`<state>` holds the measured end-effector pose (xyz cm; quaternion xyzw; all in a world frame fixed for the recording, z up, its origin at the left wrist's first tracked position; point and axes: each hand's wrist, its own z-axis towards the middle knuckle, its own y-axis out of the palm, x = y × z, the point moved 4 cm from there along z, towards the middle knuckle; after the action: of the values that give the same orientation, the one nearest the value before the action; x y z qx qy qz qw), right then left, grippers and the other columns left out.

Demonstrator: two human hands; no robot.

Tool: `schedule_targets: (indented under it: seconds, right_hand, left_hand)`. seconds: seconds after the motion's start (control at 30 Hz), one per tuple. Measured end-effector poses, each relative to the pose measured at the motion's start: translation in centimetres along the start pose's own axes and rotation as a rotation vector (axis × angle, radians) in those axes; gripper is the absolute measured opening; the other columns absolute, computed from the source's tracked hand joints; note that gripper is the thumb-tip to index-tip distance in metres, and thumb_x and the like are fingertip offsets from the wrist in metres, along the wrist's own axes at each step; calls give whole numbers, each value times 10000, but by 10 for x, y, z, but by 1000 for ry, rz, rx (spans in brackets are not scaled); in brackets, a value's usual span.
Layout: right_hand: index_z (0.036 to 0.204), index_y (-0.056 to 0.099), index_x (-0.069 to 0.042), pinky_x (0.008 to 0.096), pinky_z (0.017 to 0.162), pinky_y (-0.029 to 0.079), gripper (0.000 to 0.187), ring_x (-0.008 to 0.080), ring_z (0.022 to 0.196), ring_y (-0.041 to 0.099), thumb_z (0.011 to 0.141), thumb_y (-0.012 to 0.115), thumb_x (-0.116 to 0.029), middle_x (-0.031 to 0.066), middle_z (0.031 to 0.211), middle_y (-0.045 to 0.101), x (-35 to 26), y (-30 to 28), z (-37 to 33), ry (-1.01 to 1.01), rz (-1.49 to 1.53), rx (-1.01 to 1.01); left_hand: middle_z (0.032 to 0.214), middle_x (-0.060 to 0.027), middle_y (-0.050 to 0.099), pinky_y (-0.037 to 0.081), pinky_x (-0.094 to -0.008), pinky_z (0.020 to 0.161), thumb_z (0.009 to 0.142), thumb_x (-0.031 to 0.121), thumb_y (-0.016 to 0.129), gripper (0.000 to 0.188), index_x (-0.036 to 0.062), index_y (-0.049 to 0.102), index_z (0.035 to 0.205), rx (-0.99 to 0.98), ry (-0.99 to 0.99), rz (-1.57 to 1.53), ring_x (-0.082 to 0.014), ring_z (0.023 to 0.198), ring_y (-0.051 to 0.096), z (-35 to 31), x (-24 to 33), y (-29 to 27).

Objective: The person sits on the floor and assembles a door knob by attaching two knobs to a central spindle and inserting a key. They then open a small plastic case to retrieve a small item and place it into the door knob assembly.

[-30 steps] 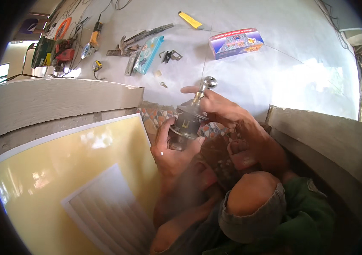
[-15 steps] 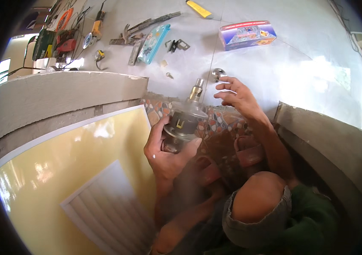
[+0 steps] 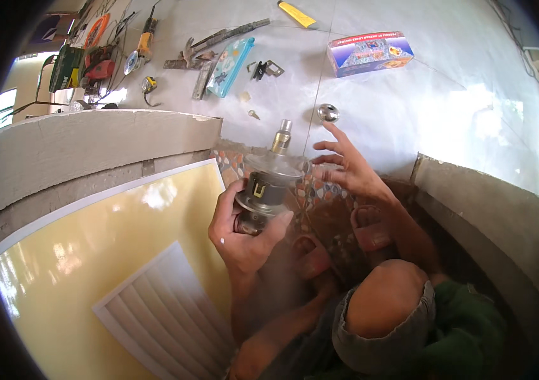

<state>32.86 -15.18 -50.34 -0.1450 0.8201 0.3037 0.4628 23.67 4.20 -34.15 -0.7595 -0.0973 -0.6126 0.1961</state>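
Observation:
A metal door knob lockset (image 3: 268,189) is in my left hand (image 3: 244,237), whose fingers and thumb wrap round its lower knob. Its narrow neck tilts up and away, above a wide round rosette that looks blurred. To the right of it, my right hand (image 3: 347,166) hangs with fingers stretched and apart, holding nothing. Close beyond those fingertips, a round chrome cover plate (image 3: 328,113) with a central hole lies on the floor tiles. A small key-like piece (image 3: 253,114) rests to its left.
A yellow door panel (image 3: 105,253) with white louvres leans at left, by a cement ledge (image 3: 98,136). On the floor lie a printed box (image 3: 371,54), a yellow tube (image 3: 297,14), a blue pouch (image 3: 231,66), black latch parts (image 3: 268,69), a hammer (image 3: 190,56) and an angle grinder (image 3: 143,44).
My left hand has shifted slightly left and down with the lockset. The right hand has dropped a little and moved nearer to it, its fingers spread wider.

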Motion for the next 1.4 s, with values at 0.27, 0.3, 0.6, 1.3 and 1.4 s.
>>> schedule_targets:
  seconds: [0.27,0.3,0.6,1.3,1.4]
  right_hand:
    - [1604,46,-183,377,976,516,1346,319,1323,496,638,955,-410,235,1473,435,-77,54,3,-163,228,-205]
    - [1600,62,-165,391,1020,485,1322,319,1303,511,652,950,-407,221,1443,460,-51,38,7,-146,225,-142]
    - [1593,156,-158,304,868,539,1123,249,1264,543,763,859,-437,173,1407,471,-62,46,0,-75,465,-58]
    - [1407,450,-69,442,1047,460,880,276,1239,568,767,800,-562,138,1338,563,-71,66,13,-126,618,-337]
    - [1409,454,-36,433,1057,458,822,272,1211,590,821,756,-524,155,1298,591,-66,64,11,-130,585,-289]
  left_hand:
    - [995,-105,701,562,-289,755,661,38,882,668,-91,563,1234,-43,54,110,-133,853,664,-3,-2,10]
    - [995,-104,701,562,-289,755,662,40,882,667,-89,563,1233,-32,90,150,-132,853,665,-3,2,11]
    - [981,-109,705,565,-291,746,672,44,879,643,-86,565,1218,-14,20,29,-138,842,676,-5,0,6]
    - [917,-102,717,565,-293,735,670,39,860,592,-60,584,1184,26,-36,-13,-138,813,684,-9,1,28]
    - [1015,-122,681,550,-276,764,750,47,829,646,-123,509,1284,-64,-25,154,-143,865,656,-10,-2,24]
